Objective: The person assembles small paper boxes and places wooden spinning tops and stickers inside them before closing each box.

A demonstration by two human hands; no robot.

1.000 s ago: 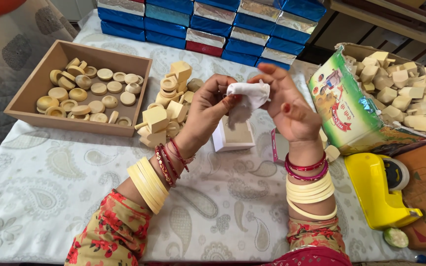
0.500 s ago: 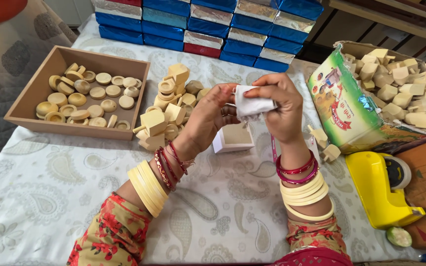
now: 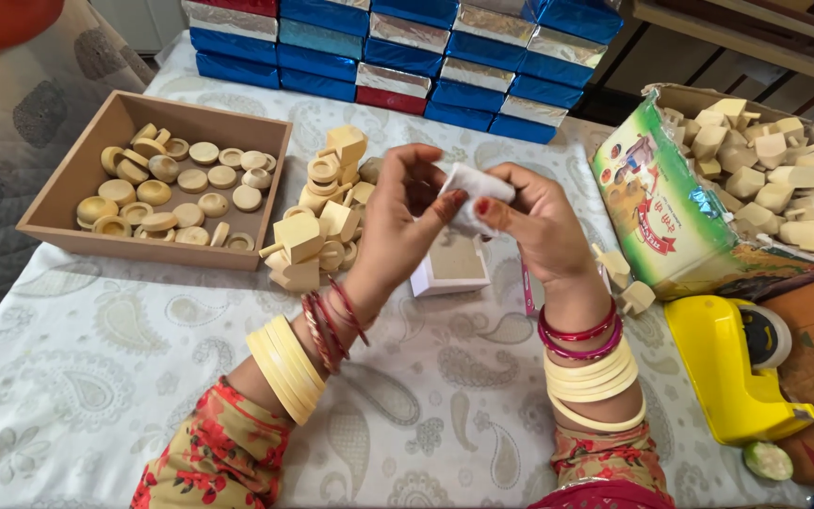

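My left hand (image 3: 405, 212) and my right hand (image 3: 534, 224) are raised above the table and together pinch a small white wrapped piece (image 3: 471, 195) between their fingertips. Directly below them sits a small open white box (image 3: 452, 269) on the patterned cloth. A heap of pale wooden blocks and rings (image 3: 324, 212) lies just left of my left hand.
A wooden tray (image 3: 58, 193) of round wooden pieces stands at the left. Stacked blue and red boxes (image 3: 407, 47) line the back. A printed carton (image 3: 671, 203) full of wooden blocks lies at the right, with a yellow tape dispenser (image 3: 732, 363) in front of it.
Both hands have lowered slightly and closed more tightly on the white piece, which now looks more folded and compact between the fingertips.
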